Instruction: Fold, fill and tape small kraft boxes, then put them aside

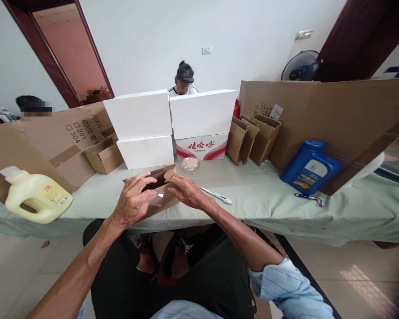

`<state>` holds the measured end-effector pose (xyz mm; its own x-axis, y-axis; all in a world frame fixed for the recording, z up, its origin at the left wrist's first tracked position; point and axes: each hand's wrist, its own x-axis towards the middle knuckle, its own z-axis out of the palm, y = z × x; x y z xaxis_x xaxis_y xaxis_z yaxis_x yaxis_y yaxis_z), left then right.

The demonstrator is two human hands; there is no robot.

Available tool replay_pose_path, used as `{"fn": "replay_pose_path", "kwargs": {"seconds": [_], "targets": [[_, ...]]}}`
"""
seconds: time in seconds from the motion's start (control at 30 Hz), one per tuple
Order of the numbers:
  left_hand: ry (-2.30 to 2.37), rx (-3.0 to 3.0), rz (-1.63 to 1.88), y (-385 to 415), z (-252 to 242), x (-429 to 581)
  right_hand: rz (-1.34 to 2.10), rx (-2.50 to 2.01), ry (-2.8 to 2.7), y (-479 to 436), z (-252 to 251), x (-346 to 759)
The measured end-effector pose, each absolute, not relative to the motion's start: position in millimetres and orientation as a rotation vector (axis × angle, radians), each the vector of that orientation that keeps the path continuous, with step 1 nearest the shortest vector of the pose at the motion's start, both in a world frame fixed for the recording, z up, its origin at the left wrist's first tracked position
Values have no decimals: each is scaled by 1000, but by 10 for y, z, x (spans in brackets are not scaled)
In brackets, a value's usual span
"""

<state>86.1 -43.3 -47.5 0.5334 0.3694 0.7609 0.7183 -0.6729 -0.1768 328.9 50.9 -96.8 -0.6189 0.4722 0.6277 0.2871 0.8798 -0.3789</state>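
A small brown cardboard box (159, 177) lies tilted at the near edge of the table, and both my hands are on it. My left hand (133, 199) wraps over its left side with curled fingers. My right hand (188, 190) presses on its right side, fingers together, on a strip of clear tape (159, 198) across the flap. A white-handled utility knife (216, 195) lies on the pale green tablecloth (252, 195) just right of my right hand.
A cream jug (36, 197) lies at the left and a blue jug (309, 167) leans at the right, a purple pen (308, 197) below it. White boxes (173, 126), an open carton (103, 155), folded cartons (252, 137), cardboard sheets (335, 115) and a person (183, 82) stand behind.
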Motion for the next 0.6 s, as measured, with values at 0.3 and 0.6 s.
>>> {"fn": "replay_pose_path", "kwargs": {"seconds": [0.3,0.6], "targets": [[-771,-2421,-1142,-498,-516,828,358,-528,-2183,423,-834,3221],[-1327,-2352,-1444,-585,-133,544,340,-620,-2214,446,-862,3241]]}}
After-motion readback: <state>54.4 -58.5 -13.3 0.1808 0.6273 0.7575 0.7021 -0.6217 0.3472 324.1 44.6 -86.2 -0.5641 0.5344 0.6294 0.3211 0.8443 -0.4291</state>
